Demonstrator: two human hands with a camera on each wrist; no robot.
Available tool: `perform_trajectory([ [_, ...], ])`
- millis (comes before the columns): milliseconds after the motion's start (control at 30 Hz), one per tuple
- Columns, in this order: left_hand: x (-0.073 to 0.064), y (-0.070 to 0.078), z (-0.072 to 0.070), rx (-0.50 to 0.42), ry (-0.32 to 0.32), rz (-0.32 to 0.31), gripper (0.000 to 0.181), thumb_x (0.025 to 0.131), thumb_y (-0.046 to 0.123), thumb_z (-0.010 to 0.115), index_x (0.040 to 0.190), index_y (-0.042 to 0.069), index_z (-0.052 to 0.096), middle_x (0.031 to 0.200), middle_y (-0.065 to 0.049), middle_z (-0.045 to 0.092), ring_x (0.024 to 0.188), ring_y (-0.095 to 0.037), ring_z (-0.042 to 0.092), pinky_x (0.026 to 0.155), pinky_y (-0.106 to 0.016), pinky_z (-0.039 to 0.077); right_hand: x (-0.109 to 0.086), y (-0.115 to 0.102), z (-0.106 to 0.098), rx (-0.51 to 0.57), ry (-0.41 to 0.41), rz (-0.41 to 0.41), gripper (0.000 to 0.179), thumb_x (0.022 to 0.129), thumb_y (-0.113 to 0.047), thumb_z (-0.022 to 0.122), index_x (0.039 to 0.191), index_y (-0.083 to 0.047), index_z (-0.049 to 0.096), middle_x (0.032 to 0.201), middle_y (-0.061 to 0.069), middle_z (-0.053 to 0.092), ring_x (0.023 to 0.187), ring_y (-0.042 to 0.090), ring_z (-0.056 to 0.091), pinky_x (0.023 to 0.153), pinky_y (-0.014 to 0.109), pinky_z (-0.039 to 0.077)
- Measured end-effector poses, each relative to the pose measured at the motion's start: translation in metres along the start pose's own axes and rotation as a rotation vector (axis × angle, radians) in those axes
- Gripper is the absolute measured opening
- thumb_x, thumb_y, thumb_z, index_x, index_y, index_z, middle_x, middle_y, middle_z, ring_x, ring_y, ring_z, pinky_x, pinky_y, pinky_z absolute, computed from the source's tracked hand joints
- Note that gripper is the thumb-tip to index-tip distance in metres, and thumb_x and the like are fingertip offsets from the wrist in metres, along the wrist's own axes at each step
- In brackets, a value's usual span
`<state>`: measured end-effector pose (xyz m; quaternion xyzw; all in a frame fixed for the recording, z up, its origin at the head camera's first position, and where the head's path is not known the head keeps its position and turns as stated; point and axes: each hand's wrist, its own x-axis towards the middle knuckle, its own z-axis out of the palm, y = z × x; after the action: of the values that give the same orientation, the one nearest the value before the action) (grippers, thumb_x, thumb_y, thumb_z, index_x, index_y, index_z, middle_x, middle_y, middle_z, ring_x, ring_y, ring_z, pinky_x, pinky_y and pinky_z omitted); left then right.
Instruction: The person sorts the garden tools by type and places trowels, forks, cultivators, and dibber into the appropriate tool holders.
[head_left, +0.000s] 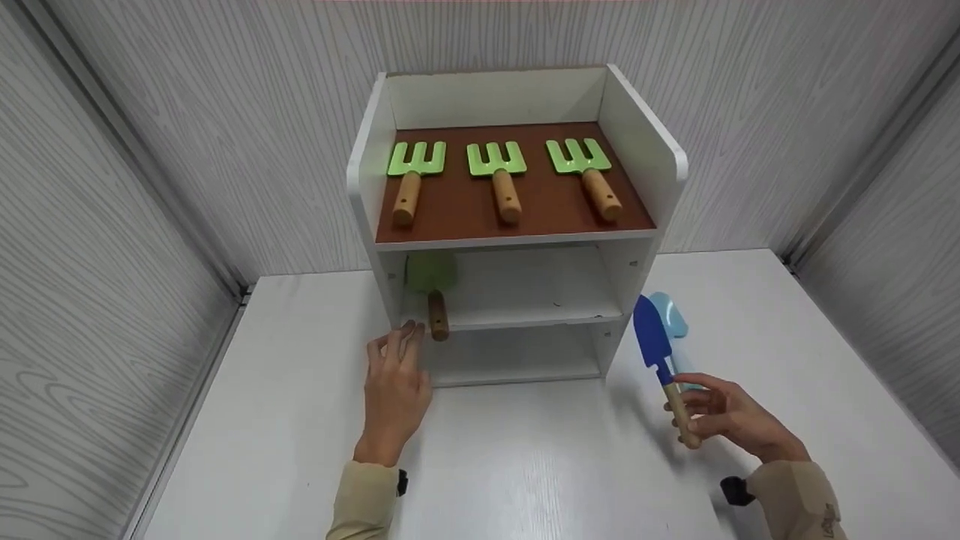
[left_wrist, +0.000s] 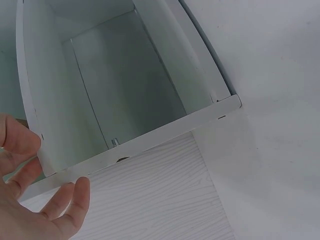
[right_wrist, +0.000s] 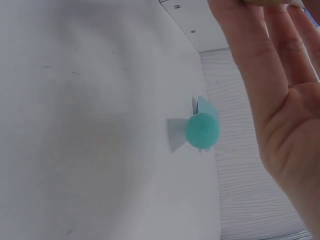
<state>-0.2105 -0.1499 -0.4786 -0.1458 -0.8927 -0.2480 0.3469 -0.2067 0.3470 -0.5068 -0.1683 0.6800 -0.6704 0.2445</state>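
A white three-tier shelf [head_left: 645, 142] stands on the white table [head_left: 525, 465]. Three green hand forks [head_left: 417, 159] [head_left: 496, 159] [head_left: 578, 156] with wooden handles lie in a row on its brown top tier. A green trowel [head_left: 433, 279] lies at the left of the middle tier, its wooden handle sticking out over the edge. My left hand [head_left: 397, 375] hovers open just below that handle, touching nothing. My right hand [head_left: 709, 416] grips the wooden handle of a dark blue trowel [head_left: 652, 337], blade up, right of the shelf. A light blue trowel [head_left: 670, 315] [right_wrist: 202, 129] lies on the table behind it.
Grey wood-grain walls [head_left: 187, 127] close in the table on the left, back and right. The bottom tier [left_wrist: 125, 85] of the shelf holds nothing.
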Motion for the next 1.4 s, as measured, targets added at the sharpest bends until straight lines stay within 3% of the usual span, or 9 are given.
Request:
perform_trajectory([
  [267, -0.001, 0.0, 0.0, 0.012, -0.004, -0.001, 0.056, 0.077, -0.016, 0.067, 0.132, -0.008, 0.06, 0.127, -0.019, 0.058, 0.111, -0.041, 0.049, 0.086, -0.05, 0.054, -0.001, 0.001, 0.003, 0.034, -0.059, -0.051, 0.07, 0.087, 0.017, 0.058, 0.139, -0.029, 0.062, 0.122, 0.018, 0.069, 0.103, 0.022, 0.07, 0.081, 0.046, 0.059],
  [567, 0.0, 0.0, -0.001, -0.012, -0.015, -0.018, 0.056, 0.079, -0.015, 0.065, 0.134, -0.007, 0.059, 0.128, -0.018, 0.057, 0.113, -0.041, 0.048, 0.086, -0.051, 0.054, 0.006, -0.001, 0.008, 0.066, -0.159, -0.126, 0.072, 0.085, 0.023, 0.055, 0.144, -0.018, 0.058, 0.12, 0.013, 0.071, 0.103, 0.023, 0.07, 0.083, 0.048, 0.059],
  [867, 0.0, 0.0, 0.0, 0.004, -0.015, -0.001, 0.055, 0.078, -0.014, 0.068, 0.133, -0.008, 0.06, 0.127, -0.019, 0.058, 0.112, -0.042, 0.049, 0.091, -0.051, 0.051, 0.016, -0.009, 0.012, 0.039, -0.196, -0.154, 0.071, 0.084, 0.022, 0.059, 0.146, -0.012, 0.055, 0.118, 0.015, 0.071, 0.1, 0.033, 0.071, 0.076, 0.038, 0.06],
  [1200, 0.0, 0.0, -0.001, 0.004, -0.011, -0.005, 0.055, 0.078, -0.013, 0.069, 0.132, -0.007, 0.06, 0.127, -0.02, 0.058, 0.112, -0.042, 0.049, 0.089, -0.051, 0.053, 0.031, -0.023, 0.018, -0.018, -0.225, -0.173, 0.069, 0.083, 0.022, 0.06, 0.146, -0.006, 0.053, 0.116, 0.015, 0.071, 0.093, 0.028, 0.073, 0.071, 0.032, 0.058],
  [1400, 0.0, -0.001, 0.001, -0.008, -0.01, 0.001, 0.057, 0.077, -0.016, 0.069, 0.133, -0.008, 0.06, 0.127, -0.019, 0.058, 0.112, -0.042, 0.049, 0.089, -0.052, 0.052, 0.036, -0.026, 0.021, -0.064, -0.197, -0.168, 0.068, 0.083, 0.02, 0.062, 0.145, -0.008, 0.055, 0.115, 0.013, 0.072, 0.095, 0.024, 0.072, 0.077, 0.036, 0.058],
])
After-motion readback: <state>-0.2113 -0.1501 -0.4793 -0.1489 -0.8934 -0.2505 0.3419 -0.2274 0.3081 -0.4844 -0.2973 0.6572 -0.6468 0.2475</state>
